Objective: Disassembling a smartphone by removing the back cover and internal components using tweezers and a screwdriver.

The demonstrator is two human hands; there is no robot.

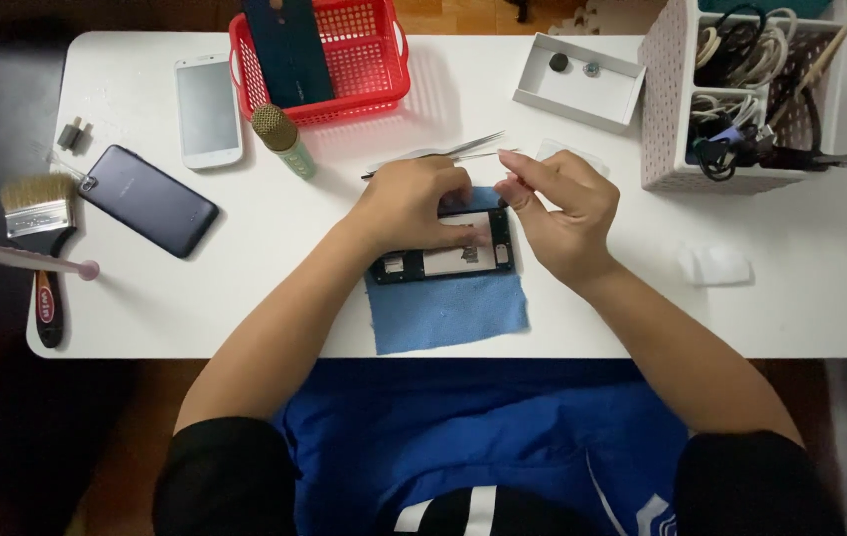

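From the head camera, my left hand (412,206) presses down on the opened phone frame (443,255), which lies on the blue cloth (448,313) mid-table. My right hand (564,210) pinches at its top right corner — on what, I cannot tell. A slip could scratch the frame, since the tweezers (448,152) lie just behind my knuckles.
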